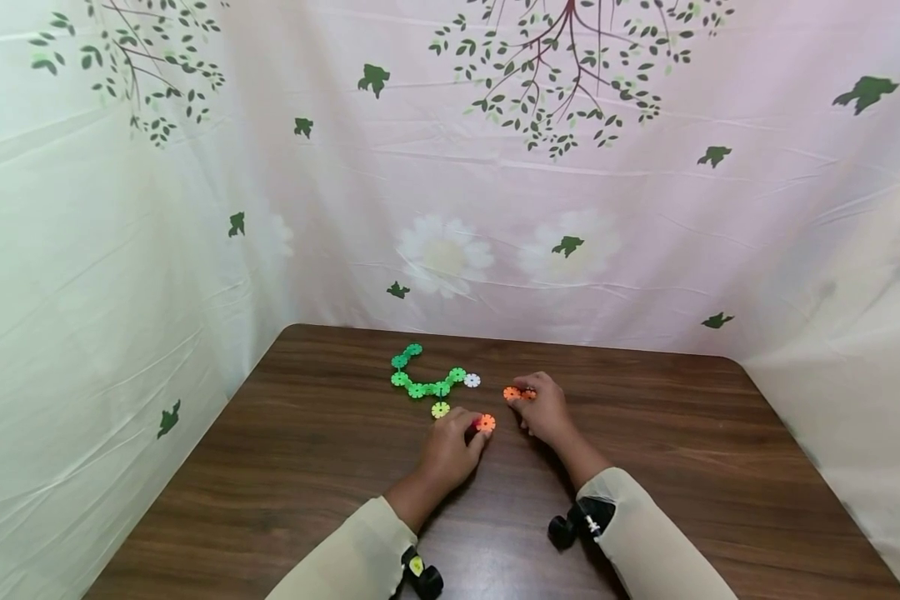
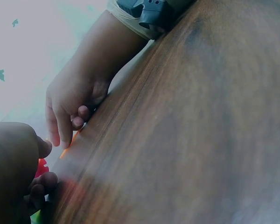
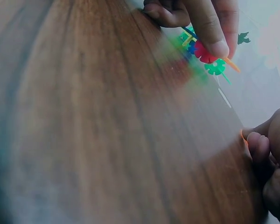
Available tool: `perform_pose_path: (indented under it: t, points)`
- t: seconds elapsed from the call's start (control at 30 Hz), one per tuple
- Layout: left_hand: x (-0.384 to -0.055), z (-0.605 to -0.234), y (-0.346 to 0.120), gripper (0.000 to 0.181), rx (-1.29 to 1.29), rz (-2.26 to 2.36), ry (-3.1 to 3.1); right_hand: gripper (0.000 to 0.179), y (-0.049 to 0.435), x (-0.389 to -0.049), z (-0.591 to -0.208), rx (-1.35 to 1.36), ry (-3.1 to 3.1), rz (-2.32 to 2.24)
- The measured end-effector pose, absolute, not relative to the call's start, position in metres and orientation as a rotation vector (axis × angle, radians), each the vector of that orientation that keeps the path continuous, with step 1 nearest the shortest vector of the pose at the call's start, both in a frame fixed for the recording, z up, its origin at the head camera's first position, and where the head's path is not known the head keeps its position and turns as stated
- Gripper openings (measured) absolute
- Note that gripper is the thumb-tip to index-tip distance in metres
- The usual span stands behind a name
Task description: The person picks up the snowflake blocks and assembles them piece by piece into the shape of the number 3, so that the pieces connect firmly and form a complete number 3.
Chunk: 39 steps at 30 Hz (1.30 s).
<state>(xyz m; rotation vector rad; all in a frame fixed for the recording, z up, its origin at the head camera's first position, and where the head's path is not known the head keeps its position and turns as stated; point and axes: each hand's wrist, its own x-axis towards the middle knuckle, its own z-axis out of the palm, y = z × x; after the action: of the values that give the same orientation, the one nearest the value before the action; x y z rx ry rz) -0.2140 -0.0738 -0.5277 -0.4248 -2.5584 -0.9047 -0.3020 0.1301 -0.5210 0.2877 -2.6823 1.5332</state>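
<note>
My left hand (image 1: 448, 448) pinches a red notched disc (image 3: 204, 52), with an orange notched disc (image 1: 486, 423) joined to its right side. A yellow-green disc (image 1: 440, 409) lies right at its fingers, at the near end of a curved chain of green snowflake discs (image 1: 417, 390). In the right wrist view a blue disc (image 3: 192, 47) shows beside the red one, partly hidden by the fingers. To the right, my right hand (image 1: 546, 410) grips a joined pair of orange discs (image 1: 512, 392) just above the table, its fingertips covering part of the pair.
A white disc (image 1: 472, 380) sits at the right end of the green chain. The brown wooden table (image 1: 682, 467) meets a printed cloth (image 1: 495, 300) along its back edge. Each sleeve carries a black wrist camera, such as the right one (image 1: 562, 532).
</note>
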Motion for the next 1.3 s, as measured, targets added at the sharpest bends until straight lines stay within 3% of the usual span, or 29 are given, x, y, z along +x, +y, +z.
perform_pose_path:
  t: [0.87,1.3]
  points:
    - [-0.214,-0.525,-0.072,0.023,-0.423,-0.906,-2.547,0.027,0.12,-0.311,-0.514,0.217,-2.862,1.182]
    - [-0.213,-0.526,-0.072,0.021,-0.429,-0.916,-2.526,0.026,0.12,-0.306,-0.519,0.307,-2.751,1.276]
